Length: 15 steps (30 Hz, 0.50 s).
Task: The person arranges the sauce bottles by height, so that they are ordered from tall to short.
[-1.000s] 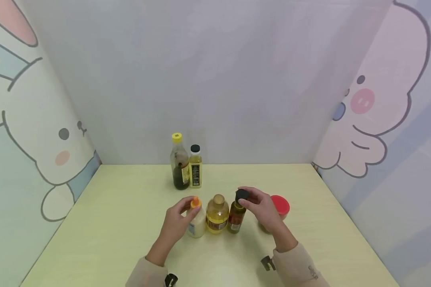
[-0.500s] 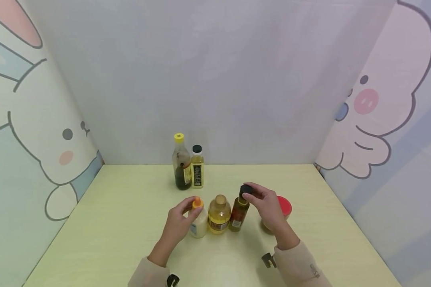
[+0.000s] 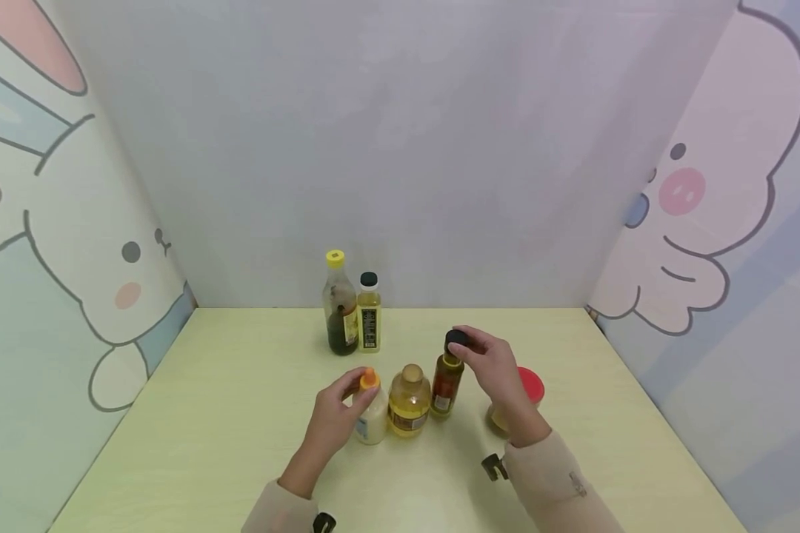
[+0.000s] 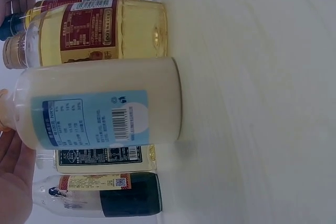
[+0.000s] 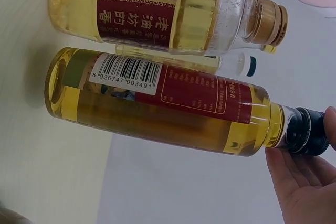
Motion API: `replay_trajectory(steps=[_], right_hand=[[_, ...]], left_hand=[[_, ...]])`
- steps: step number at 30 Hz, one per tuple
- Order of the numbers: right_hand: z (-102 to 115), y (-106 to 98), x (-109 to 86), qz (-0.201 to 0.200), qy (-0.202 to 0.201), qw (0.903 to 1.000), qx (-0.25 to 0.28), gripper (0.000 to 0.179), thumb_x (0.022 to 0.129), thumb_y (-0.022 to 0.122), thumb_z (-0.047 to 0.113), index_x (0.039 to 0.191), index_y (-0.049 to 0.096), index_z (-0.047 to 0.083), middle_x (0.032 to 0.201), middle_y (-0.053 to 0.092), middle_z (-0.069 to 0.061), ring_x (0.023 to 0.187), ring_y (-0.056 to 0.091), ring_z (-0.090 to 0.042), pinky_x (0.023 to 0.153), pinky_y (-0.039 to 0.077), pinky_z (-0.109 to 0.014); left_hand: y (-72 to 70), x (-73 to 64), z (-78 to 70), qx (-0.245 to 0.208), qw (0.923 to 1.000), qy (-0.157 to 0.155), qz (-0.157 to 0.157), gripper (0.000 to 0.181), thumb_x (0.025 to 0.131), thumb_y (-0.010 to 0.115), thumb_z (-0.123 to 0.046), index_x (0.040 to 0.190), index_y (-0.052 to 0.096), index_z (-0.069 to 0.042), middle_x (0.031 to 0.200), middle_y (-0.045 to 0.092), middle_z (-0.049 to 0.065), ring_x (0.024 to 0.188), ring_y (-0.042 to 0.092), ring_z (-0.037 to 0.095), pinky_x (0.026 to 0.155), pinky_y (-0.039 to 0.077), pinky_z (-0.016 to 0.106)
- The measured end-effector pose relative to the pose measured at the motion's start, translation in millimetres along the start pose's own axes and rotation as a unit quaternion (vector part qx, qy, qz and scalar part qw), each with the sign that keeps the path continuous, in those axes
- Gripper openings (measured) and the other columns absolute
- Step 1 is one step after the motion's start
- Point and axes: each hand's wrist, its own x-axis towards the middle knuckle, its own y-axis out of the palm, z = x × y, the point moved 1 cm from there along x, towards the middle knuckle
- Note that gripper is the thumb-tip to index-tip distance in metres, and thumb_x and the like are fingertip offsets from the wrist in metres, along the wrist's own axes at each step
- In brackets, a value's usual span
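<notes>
My left hand pinches the orange cap of a cream-coloured squeeze bottle, which stands upright; its blue label shows in the left wrist view. With thumb and fingers, my right hand grips the black cap of a slim oil bottle. That bottle leans a little, top to the right, its red label and barcode facing the right wrist camera. Between the two stands a rounder bottle of yellow oil with a gold cap, untouched by either hand.
Behind stand a yellow-capped bottle of dark liquid and a small black-capped oil bottle, side by side. A jar with a red lid is partly hidden by the right wrist. Printed cloth walls enclose the pale tabletop.
My right hand has shifted the slim oil bottle away from me, slightly to the right, past the gold-capped bottle's front. The left hand keeps its pinch on the orange cap.
</notes>
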Motion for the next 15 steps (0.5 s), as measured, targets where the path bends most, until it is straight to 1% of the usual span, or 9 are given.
replay_trajectory(steps=[3,11,15], right_hand=[[2,2,4.3,-0.001,0.003,1.0000,0.000,0.043,0.092,0.070,0.016,0.131,0.060,0.001,0.119,0.064,-0.019,0.110,0.060,-0.029,0.096,0.047,-0.044],[11,10,14.5,0.001,-0.009,0.9999,0.013,0.040,0.093,0.068,0.012,0.130,0.060,-0.001,0.121,0.062,-0.021,0.112,0.058,-0.030,0.098,0.046,-0.045],[14,12,20.0,0.004,-0.015,0.9998,0.011,0.040,0.094,0.068,0.013,0.130,0.060,-0.001,0.122,0.062,-0.021,0.112,0.058,-0.030,0.098,0.045,-0.045]], left_hand=[[0.4,-0.2,-0.1,0.001,1.0000,0.000,0.000,0.040,0.092,0.070,-0.028,0.123,0.064,-0.003,0.116,0.067,0.011,0.106,0.064,0.030,0.091,0.050,0.045],[0.0,-0.8,-1.9,-0.006,1.0000,-0.003,-0.001,0.040,0.092,0.070,-0.028,0.122,0.064,-0.003,0.117,0.066,0.011,0.106,0.063,0.030,0.091,0.050,0.046],[1.1,-1.7,-1.2,-0.009,0.9999,-0.007,0.001,0.040,0.092,0.069,-0.029,0.123,0.063,-0.003,0.117,0.066,0.011,0.107,0.063,0.030,0.092,0.050,0.045]])
